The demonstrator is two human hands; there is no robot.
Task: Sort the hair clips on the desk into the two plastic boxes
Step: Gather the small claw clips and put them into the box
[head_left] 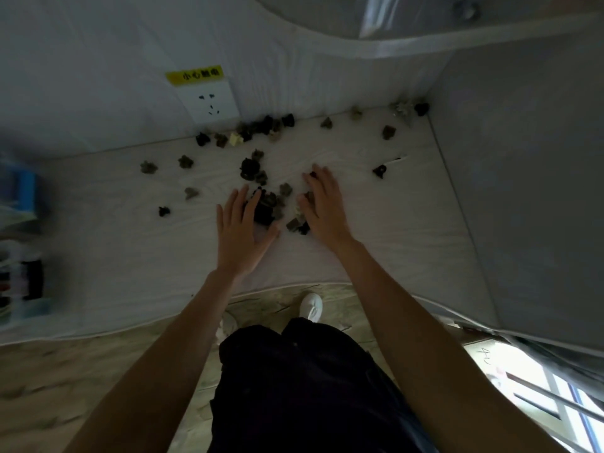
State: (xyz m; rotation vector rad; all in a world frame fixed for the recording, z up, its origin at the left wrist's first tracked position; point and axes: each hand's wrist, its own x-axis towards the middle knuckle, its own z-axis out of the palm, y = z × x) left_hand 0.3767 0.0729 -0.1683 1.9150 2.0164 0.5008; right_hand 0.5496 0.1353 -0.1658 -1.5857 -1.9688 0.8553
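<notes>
Both hands lie flat and spread on the white cloth-covered desk, holding nothing. The left hand and right hand flank a small heap of dark and olive plastic hair clips, fingers touching its edges; neither is clearly nearer. More clips scatter beyond the fingertips toward the wall. The two plastic boxes cannot be made out. A yellow label above a white wall socket carries Chinese characters, too blurred to read with confidence.

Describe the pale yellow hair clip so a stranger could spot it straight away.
Start at the wall socket under the yellow warning label. Just below it, a row of clips lies along the back edge of the desk. The pale yellow clip sits in that row, the only light one among dark and olive neighbours.
</notes>
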